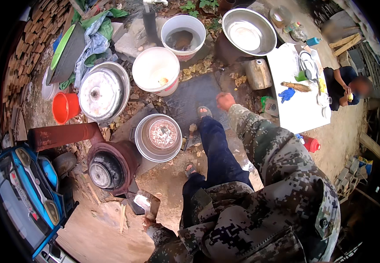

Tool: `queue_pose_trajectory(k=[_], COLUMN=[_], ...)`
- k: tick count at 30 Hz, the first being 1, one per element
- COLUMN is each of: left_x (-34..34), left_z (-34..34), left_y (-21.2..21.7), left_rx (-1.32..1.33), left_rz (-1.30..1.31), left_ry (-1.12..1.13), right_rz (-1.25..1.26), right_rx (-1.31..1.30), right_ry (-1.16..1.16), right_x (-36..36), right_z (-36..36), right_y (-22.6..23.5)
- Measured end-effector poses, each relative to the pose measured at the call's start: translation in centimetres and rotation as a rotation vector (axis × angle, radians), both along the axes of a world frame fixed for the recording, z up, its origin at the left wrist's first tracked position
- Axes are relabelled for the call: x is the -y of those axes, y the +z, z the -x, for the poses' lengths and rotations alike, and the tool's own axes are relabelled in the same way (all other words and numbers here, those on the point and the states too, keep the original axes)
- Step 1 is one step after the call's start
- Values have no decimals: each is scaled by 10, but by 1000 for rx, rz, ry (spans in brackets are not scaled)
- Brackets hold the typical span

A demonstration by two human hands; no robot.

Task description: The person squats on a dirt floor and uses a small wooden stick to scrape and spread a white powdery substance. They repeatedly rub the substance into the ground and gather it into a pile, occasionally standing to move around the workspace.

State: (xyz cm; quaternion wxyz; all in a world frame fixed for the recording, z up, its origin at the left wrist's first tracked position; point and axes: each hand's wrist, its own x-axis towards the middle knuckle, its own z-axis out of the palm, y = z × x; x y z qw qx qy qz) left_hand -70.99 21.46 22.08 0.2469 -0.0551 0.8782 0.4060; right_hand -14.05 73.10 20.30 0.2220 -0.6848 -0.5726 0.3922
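Note:
Low at the left, my left hand (pixel 146 223) is closed on a flat, squarish metal blade (pixel 147 205) like a cleaver, with a bright white patch on its face. Just beyond it stands a rusty round stove (pixel 131 160) with a round metal piece (pixel 100 175) in its opening. My right hand (pixel 225 101), curled into a fist, hangs over the dark paving slab (pixel 190 98); nothing shows in it. Between the stove and my feet is a deep aluminium pot (pixel 140 142) with a patterned disc (pixel 163 133) at its bottom.
White buckets (pixel 144 70) (pixel 172 26) and a large metal basin (pixel 271 37) stand ahead. A red bucket (pixel 66 107) and a domed lid (pixel 102 92) lie left, near a blue vehicle (pixel 28 197). Right, another person (pixel 341 85) sits by a white table (pixel 304 116).

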Motion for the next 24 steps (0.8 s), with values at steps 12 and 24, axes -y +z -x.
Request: queue_pose_trajectory(k=[12,24], left_x=[-77,-97], left_z=[-120,-177], left_y=[48,70], left_rx=[-78,-31], left_rz=[485,421], left_ry=[281,477], right_rz=[122,483], right_rx=[92,-250], right_ry=[-276,-293], right_x=[-321,-404], right_z=[20,36], right_y=[-68,-90])
